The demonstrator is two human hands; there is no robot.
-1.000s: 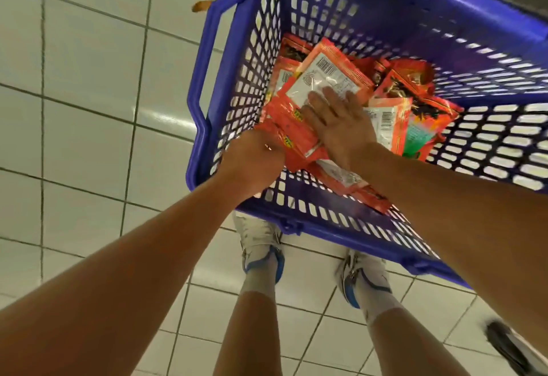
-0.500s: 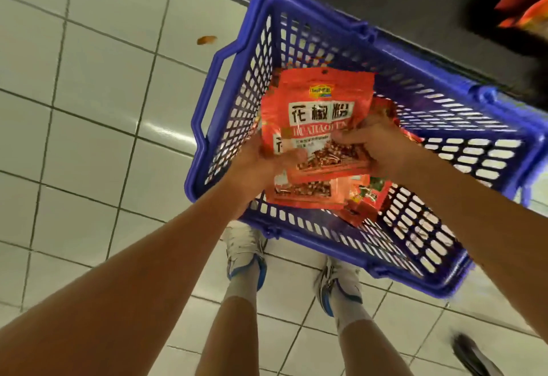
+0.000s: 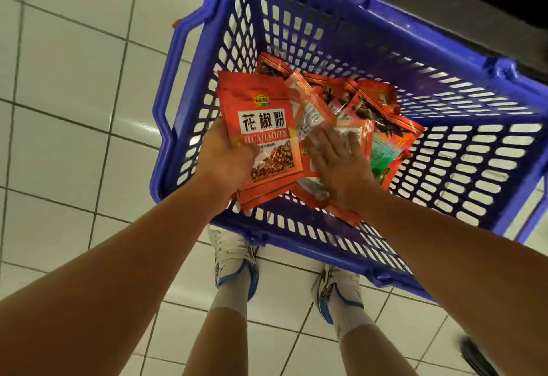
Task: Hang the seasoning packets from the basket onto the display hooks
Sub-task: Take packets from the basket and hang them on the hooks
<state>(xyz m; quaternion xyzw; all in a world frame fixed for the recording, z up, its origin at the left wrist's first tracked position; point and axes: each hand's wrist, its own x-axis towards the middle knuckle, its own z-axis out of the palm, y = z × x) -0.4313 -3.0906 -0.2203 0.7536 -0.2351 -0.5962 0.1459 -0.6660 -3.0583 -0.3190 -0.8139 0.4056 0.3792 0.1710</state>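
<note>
Left hand [image 3: 228,159]: grips a stack of red seasoning packets [image 3: 261,129], front one printed HUAJIAOFEN with a spice photo, held over the near left of the blue basket [image 3: 444,103]. Right hand [image 3: 338,165]: fingers spread flat on loose packets [image 3: 382,126] heaped inside, some red, one showing green.

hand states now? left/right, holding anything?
Left hand: grips a stack of red seasoning packets.
Right hand: open, straight fingers resting on the loose packets in the basket.
</note>
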